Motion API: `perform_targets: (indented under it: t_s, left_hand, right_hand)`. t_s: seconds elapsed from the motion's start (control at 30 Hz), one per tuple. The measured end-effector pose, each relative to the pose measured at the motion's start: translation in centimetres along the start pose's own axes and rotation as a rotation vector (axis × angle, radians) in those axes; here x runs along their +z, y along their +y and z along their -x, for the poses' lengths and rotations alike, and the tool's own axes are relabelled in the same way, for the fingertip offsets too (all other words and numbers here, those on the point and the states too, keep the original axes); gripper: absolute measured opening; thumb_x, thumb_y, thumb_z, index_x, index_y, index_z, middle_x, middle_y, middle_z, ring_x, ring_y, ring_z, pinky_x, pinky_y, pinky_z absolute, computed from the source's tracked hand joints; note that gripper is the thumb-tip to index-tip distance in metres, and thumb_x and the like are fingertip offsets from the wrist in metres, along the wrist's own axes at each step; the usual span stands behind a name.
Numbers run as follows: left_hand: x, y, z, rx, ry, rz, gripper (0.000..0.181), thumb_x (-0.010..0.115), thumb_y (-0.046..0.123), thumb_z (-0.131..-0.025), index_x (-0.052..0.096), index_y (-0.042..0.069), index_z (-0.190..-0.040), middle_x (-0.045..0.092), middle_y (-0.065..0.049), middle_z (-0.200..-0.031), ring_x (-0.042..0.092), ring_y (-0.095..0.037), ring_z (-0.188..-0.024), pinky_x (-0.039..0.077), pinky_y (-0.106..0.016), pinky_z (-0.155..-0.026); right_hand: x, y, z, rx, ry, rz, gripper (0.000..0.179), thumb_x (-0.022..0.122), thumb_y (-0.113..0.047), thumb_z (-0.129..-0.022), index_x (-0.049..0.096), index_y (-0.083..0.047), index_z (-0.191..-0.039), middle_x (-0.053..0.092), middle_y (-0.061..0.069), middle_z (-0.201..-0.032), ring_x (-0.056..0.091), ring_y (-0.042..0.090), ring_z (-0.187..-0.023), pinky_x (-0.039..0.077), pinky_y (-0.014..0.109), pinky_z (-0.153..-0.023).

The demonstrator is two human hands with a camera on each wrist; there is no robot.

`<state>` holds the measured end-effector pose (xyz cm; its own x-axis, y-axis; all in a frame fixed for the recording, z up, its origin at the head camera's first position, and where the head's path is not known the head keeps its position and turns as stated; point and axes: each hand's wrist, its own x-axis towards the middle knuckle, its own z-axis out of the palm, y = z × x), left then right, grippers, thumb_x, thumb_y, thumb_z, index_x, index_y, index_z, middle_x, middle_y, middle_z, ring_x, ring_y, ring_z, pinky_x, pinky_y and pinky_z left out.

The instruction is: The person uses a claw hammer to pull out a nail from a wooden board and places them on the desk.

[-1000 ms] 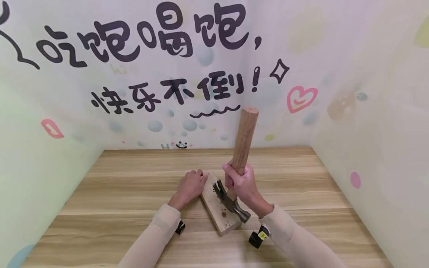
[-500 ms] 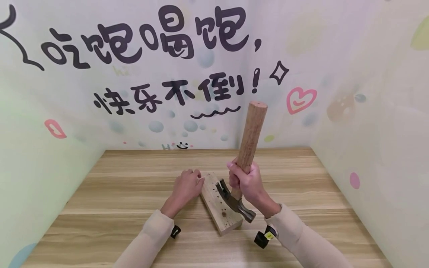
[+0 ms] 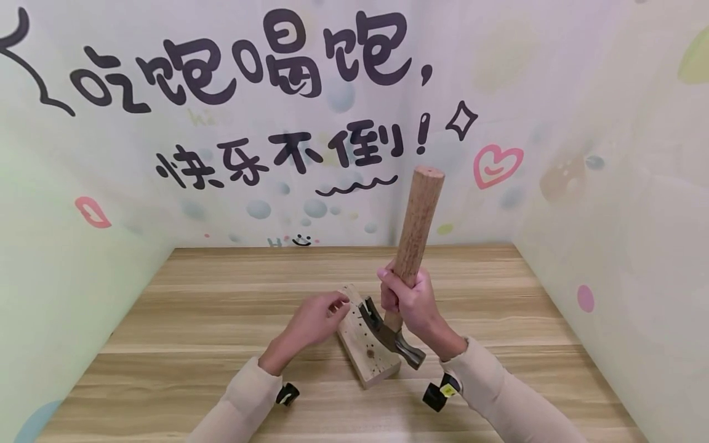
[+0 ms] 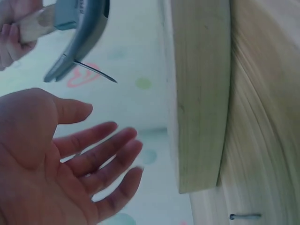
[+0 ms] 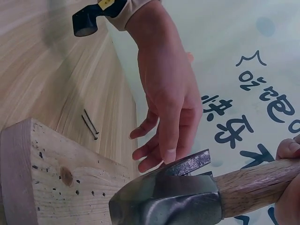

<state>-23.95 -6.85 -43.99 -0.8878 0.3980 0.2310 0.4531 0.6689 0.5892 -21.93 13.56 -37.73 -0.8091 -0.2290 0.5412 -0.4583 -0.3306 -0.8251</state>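
A claw hammer (image 3: 418, 231) stands with its wooden handle up, tilted slightly right, and my right hand (image 3: 408, 298) grips the handle's lower part. Its head hangs over a wooden block (image 3: 360, 344) dotted with small dark holes. In the left wrist view, a nail (image 4: 96, 71) is lodged in the hammer's claw, its point sticking out free of the block. My left hand (image 3: 310, 321) is near the claw and the block's far end, fingers relaxed and apart, with nothing visible in them. The left wrist view shows its palm (image 4: 28, 150) below the nail.
Two loose nails (image 5: 90, 125) lie on the table beside the block in the right wrist view. The wood-grain table (image 3: 194, 320) meets a printed back wall (image 3: 354, 209) and side walls. A small black device (image 3: 434, 397) is strapped at my right wrist.
My left hand has come off the block's left edge and turned towards the claw. My right hand and the hammer have shifted slightly right. The block stays in place.
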Motion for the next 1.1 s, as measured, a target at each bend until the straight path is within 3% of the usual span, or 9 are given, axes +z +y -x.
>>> perform_targets:
  t_s: [0.17,0.33,0.6,0.83,1.1]
  left_hand:
    - [-0.2,0.8,0.7,0.071,-0.064,0.064,0.026,0.061,0.016,-0.098,0.068,0.004,-0.12,0.072,-0.008,-0.107,0.067,-0.021,-0.098,0.055,-0.04,-0.083]
    - [0.0,1.2,1.0,0.148,-0.07,0.082,0.024,0.063,0.012,-0.096,0.068,0.002,-0.117,0.072,-0.011,-0.109,0.068,-0.025,-0.1,0.055,-0.044,-0.085]
    - [0.7,1.1,1.1,0.243,-0.017,0.077,0.009,0.068,0.007,-0.092,0.071,0.008,-0.101,0.075,-0.005,-0.099,0.071,-0.021,-0.094,0.057,-0.041,-0.082]
    - [1.2,1.1,1.1,0.269,0.045,0.011,0.005,0.072,0.009,-0.089,0.071,0.012,-0.093,0.075,-0.001,-0.093,0.071,-0.017,-0.09,0.057,-0.035,-0.079]
    - [1.4,1.1,1.0,0.289,0.089,-0.038,0.008,0.074,0.01,-0.087,0.069,0.014,-0.083,0.072,0.002,-0.084,0.069,-0.013,-0.081,0.055,-0.029,-0.073]
  right_hand:
    - [0.0,0.0,0.1,0.007,-0.01,-0.006,0.022,0.05,-0.001,-0.098,0.04,0.004,-0.078,0.032,0.01,-0.05,0.027,0.021,-0.039,0.021,0.034,-0.035]
    - [0.1,-0.1,0.1,0.021,-0.009,-0.01,0.02,0.05,-0.001,-0.098,0.044,-0.003,-0.079,0.034,0.006,-0.05,0.029,0.018,-0.04,0.023,0.033,-0.036]
    - [0.4,-0.1,0.2,0.017,-0.015,-0.028,0.02,0.049,-0.001,-0.098,0.042,-0.001,-0.079,0.032,0.007,-0.05,0.028,0.02,-0.039,0.022,0.033,-0.036]
    - [0.4,0.0,0.2,0.012,-0.012,-0.041,0.02,0.049,0.0,-0.098,0.043,-0.003,-0.079,0.031,0.009,-0.05,0.028,0.019,-0.039,0.022,0.032,-0.035]
    - [0.3,0.4,0.3,-0.001,-0.025,-0.05,0.022,0.049,-0.001,-0.099,0.04,0.003,-0.079,0.03,0.01,-0.05,0.026,0.022,-0.039,0.021,0.034,-0.035]
